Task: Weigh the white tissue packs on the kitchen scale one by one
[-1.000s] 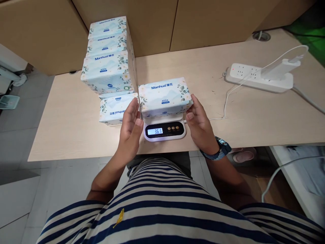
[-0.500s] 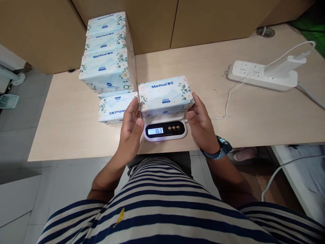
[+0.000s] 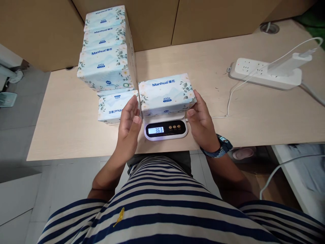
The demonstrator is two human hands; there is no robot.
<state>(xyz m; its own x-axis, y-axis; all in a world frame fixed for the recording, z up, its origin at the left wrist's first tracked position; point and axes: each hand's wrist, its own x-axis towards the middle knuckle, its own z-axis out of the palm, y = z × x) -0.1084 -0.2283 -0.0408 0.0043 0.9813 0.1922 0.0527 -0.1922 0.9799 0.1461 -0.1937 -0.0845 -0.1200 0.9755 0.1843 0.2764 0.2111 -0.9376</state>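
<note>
A pale blue Manhua tissue pack (image 3: 166, 93) lies on a small white kitchen scale (image 3: 166, 129) whose lit display reads 363. My left hand (image 3: 129, 123) stands at the pack's left end with fingers straight and together, just off the wrapper. At the pack's right end my right hand (image 3: 201, 122) is also stretched out, its fingertips against or very near the wrapper. Neither hand grips anything. A watch with a blue strap sits on my right wrist.
A stack of tissue packs (image 3: 105, 51) stands on the light wooden desk (image 3: 68, 115) to the left, with another pack (image 3: 115, 107) lying flat before it. A white power strip (image 3: 264, 71) with a charger and cable lies at the right. Cabinet fronts rise behind.
The scale reading went from 361 to 363. Both hands stay beside the pack's ends; the view shifted slightly.
</note>
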